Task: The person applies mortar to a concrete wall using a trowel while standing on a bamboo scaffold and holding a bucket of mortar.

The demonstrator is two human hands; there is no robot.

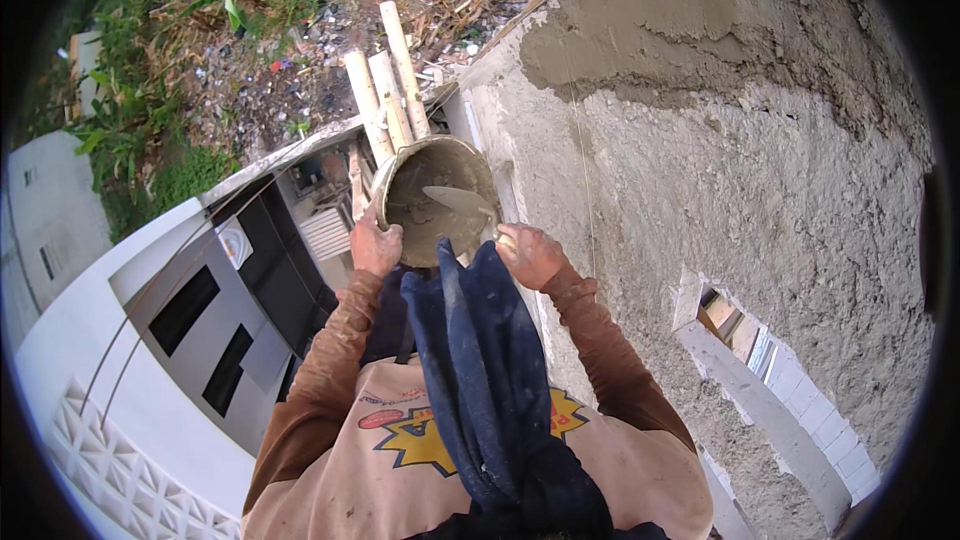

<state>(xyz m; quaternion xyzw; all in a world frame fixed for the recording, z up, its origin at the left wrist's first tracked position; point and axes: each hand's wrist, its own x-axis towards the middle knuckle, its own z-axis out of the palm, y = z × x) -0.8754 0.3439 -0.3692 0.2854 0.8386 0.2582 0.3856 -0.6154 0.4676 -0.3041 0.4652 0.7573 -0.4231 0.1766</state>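
Note:
A round bucket [470, 156], its inside coated with grey mortar, is in front of me. My left hand [377, 243] is closed on the near left side of its rim. Grey mortar [415, 225] lies inside. Over it is the pointed metal blade of a trowel [458, 201], tip toward the left. My right hand [530, 253] is closed round the trowel's handle at the right side of the bucket, and the fingers mostly hide that handle. What bears the bucket from below is hidden.
A rough plastered wall [660, 190] rises close on my right, with darker, wet-looking mortar [620, 35] along its upper part and a window opening [730, 320] lower down. Several pale poles [390, 90] stick out beyond the bucket. A white building [130, 280] and littered ground lie far below, left and ahead.

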